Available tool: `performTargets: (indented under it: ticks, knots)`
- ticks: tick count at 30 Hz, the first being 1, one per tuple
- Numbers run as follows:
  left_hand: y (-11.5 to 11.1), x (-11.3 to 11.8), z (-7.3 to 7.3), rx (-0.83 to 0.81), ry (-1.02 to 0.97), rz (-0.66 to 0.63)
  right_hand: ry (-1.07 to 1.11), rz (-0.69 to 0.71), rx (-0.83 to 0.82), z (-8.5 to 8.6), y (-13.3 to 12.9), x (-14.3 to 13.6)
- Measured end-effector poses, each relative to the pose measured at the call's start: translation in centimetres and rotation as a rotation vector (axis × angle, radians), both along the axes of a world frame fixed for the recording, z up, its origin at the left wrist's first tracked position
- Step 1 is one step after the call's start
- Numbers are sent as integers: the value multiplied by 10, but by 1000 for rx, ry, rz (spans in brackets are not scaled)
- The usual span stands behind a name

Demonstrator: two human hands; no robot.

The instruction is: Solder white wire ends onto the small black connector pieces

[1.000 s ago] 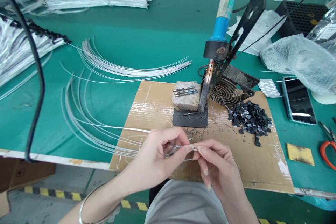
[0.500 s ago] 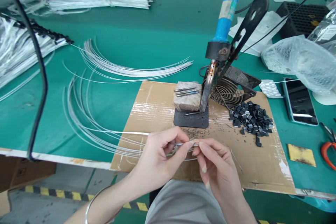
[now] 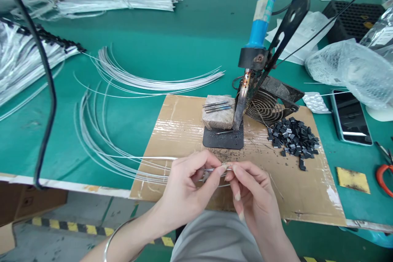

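Thin white wires [image 3: 123, 163] curve in from the left and pass into my left hand [image 3: 193, 188], which is closed around them with thumb and forefinger pinched. Fingertip to fingertip with it, my right hand [image 3: 258, 196] pinches the wire ends. Exactly what sits between the fingertips is too small and covered to make out. Just beyond my hands is a black pad [image 3: 222, 141] with a grey block [image 3: 217, 112] on it, and thin metal rods [image 3: 217, 107] lie across the block. A soldering iron [image 3: 242, 98] with a blue handle points down beside the block.
Cardboard [image 3: 172, 131] covers the work area. Small black parts [image 3: 293, 139] are heaped at right, near a fan [image 3: 270, 102], a phone [image 3: 351, 116], a yellow sponge [image 3: 353, 180] and orange-handled scissors [image 3: 383, 176]. Another wire bundle [image 3: 159, 82] lies behind. A black cable [image 3: 46, 73] hangs at left.
The view has shifted very slightly. Both hands keep the same pinch on the wires, with hardly any movement.
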State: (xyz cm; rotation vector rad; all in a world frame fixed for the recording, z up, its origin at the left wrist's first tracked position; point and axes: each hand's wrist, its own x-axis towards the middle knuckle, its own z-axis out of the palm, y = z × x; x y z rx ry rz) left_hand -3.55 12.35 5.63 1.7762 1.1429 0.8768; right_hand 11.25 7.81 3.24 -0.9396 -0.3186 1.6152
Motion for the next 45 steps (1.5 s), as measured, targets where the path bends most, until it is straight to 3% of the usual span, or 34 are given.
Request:
performTargets:
  ticks: [6,13,28,37,45]
  knots:
    - [-4,0,-5,-75,-31,27,15,-20,-4,-1,-3,-3]
    - [-6,2,-3,-125,-66,49,-129,-85,49,-8,-14,-5]
    - [-11,3,-6,-157,-82,66,-71,-54,50,-8,-13,-3]
    - [-6,4,-2,-282,-191,101,-59,-46,39,-6,-10,-5]
    - [-4,4,1,-291,-233,99,-150,-26,56,-9,-13,-1]
